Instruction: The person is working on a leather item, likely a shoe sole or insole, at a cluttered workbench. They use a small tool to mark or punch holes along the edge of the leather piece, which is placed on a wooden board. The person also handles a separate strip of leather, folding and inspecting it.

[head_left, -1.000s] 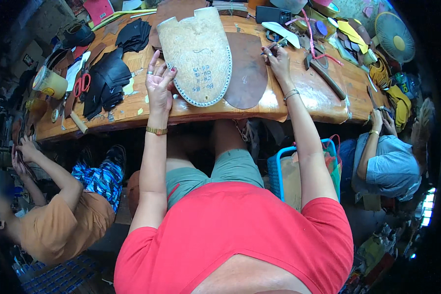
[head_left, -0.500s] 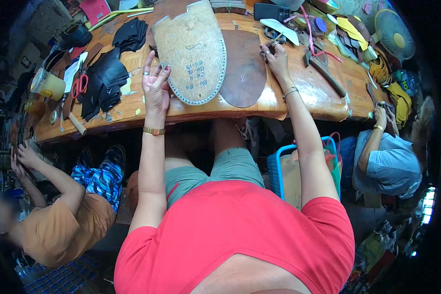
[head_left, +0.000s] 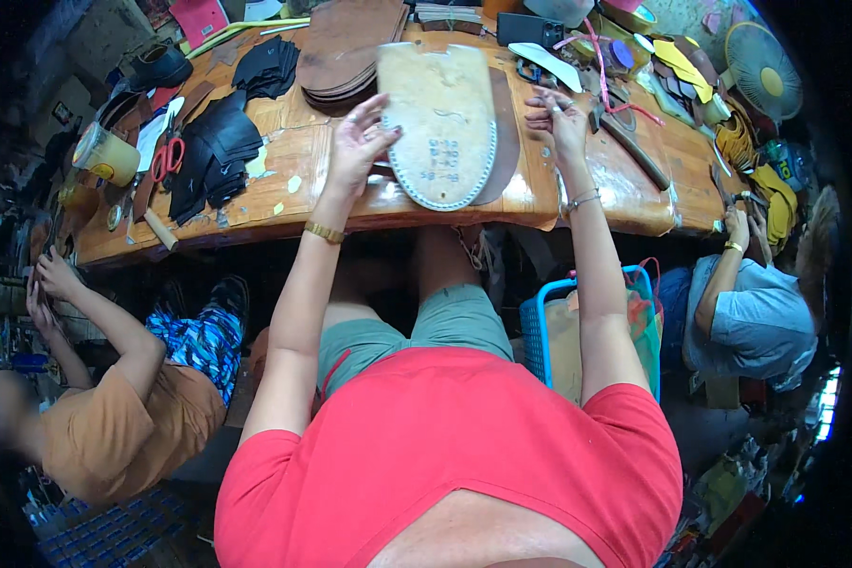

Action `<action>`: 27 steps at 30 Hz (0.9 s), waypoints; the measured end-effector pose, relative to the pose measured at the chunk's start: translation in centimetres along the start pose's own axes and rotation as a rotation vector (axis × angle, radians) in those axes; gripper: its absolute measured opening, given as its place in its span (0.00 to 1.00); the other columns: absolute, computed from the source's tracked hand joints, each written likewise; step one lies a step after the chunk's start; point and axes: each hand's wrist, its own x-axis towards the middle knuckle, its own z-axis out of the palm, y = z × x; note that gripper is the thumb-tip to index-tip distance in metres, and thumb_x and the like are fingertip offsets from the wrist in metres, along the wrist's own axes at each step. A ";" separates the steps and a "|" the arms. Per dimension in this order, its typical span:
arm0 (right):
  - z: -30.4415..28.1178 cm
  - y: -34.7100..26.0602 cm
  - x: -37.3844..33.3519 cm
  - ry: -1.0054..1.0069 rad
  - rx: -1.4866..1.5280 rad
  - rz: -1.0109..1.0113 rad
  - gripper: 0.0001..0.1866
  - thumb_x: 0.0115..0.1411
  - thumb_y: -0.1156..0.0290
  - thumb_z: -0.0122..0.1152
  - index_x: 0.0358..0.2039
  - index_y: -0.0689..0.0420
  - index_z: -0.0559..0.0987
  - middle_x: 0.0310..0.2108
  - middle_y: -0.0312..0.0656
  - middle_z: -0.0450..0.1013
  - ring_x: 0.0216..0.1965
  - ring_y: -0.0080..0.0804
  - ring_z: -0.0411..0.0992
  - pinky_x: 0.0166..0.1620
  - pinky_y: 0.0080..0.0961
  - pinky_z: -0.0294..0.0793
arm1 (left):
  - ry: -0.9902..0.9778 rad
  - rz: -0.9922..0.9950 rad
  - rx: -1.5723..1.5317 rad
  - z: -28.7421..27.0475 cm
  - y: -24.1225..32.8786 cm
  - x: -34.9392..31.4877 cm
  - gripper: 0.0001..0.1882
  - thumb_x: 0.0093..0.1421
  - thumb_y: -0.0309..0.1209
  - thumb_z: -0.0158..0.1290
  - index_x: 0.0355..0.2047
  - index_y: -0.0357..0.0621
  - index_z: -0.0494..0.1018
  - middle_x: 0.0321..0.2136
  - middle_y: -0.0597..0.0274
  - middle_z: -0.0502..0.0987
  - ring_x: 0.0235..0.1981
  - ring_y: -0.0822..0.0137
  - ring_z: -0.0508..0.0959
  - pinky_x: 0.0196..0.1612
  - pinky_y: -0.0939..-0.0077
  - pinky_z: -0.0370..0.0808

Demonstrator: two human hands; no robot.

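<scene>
A pale, round-ended flat template (head_left: 440, 123), with handwritten marks and a row of holes along its curved edge, lies over a dark brown leather piece (head_left: 505, 142). My left hand (head_left: 358, 147) is at the template's left edge, thumb over the rim; its other fingers lie beside the edge. To the right of the leather, my right hand (head_left: 563, 123) is raised over the table with fingers bent and thumb near the fingertips. What sits between those fingers is too small to make out.
A stack of brown leather (head_left: 350, 47) lies behind my left hand. Black leather pieces (head_left: 216, 142), red-handled scissors (head_left: 168, 159) and a tub (head_left: 107, 156) are at left. A hammer (head_left: 634, 151) lies at right. Co-workers sit on both sides; a blue basket (head_left: 534, 331) stands below.
My left hand and the template have shifted right, and the template now covers more of the brown leather. The leather stack has come into fuller view. My right hand has moved slightly right and nearer.
</scene>
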 end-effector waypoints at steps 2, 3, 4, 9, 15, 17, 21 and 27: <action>1.7 -1.5 -2.3 -0.045 -0.040 0.036 0.11 0.62 0.69 0.56 0.43 0.59 0.77 0.33 0.41 0.78 0.26 0.23 0.76 0.27 0.19 0.76 | -0.010 -0.074 0.015 0.8 -1.0 1.1 0.33 0.51 0.15 0.58 0.58 0.34 0.62 0.44 0.54 0.74 0.35 0.74 0.78 0.38 0.83 0.78; 1.7 -2.0 -3.3 -0.045 -0.102 0.023 0.12 0.59 0.70 0.60 0.43 0.59 0.77 0.36 0.40 0.78 0.32 0.24 0.76 0.31 0.19 0.76 | -0.040 -0.100 0.068 1.3 -1.6 1.7 0.33 0.51 0.16 0.59 0.58 0.34 0.62 0.43 0.56 0.75 0.34 0.75 0.78 0.35 0.85 0.77; 2.0 -2.2 -4.0 -0.063 -0.175 -0.029 0.13 0.58 0.70 0.62 0.43 0.60 0.77 0.37 0.40 0.78 0.33 0.24 0.76 0.32 0.19 0.75 | -0.062 -0.122 0.124 1.6 -2.0 2.2 0.33 0.51 0.18 0.60 0.58 0.34 0.62 0.41 0.58 0.75 0.33 0.77 0.78 0.33 0.87 0.77; 1.2 -1.4 -5.5 -0.131 -0.699 -0.240 0.24 0.49 0.67 0.70 0.47 0.60 0.76 0.42 0.45 0.76 0.42 0.32 0.74 0.44 0.25 0.73 | -0.109 -0.081 0.882 2.3 -2.9 3.7 0.39 0.48 0.38 0.66 0.57 0.33 0.64 0.38 0.58 0.75 0.29 0.73 0.77 0.27 0.77 0.73; 0.7 -1.0 -7.2 -0.151 -0.898 -0.360 0.26 0.47 0.62 0.71 0.45 0.58 0.77 0.41 0.48 0.76 0.45 0.39 0.73 0.49 0.32 0.70 | -0.105 0.223 1.421 1.9 -1.2 1.1 0.56 0.34 0.67 0.62 0.61 0.48 0.63 0.59 0.46 0.62 0.56 0.55 0.67 0.56 0.57 0.61; 1.2 -1.4 -7.1 -0.171 -0.875 -0.386 0.25 0.45 0.61 0.72 0.44 0.58 0.78 0.39 0.48 0.76 0.44 0.41 0.73 0.48 0.34 0.71 | -0.259 0.251 1.432 0.7 -1.5 0.4 0.60 0.30 0.70 0.60 0.61 0.45 0.63 0.60 0.45 0.61 0.61 0.53 0.60 0.60 0.51 0.52; 1.1 -1.1 -6.7 -0.174 -0.877 -0.390 0.25 0.46 0.61 0.71 0.44 0.57 0.78 0.40 0.47 0.76 0.45 0.41 0.72 0.49 0.35 0.69 | -0.379 0.245 1.408 0.1 -2.1 0.2 0.65 0.25 0.72 0.60 0.61 0.43 0.62 0.63 0.43 0.56 0.65 0.52 0.55 0.63 0.46 0.41; 1.2 -1.4 -7.0 -0.189 -0.885 -0.353 0.27 0.48 0.61 0.70 0.48 0.57 0.75 0.45 0.46 0.75 0.48 0.39 0.71 0.52 0.32 0.67 | -0.379 0.272 1.482 0.3 -2.2 0.0 0.65 0.27 0.70 0.61 0.63 0.48 0.59 0.64 0.46 0.56 0.66 0.53 0.55 0.63 0.46 0.42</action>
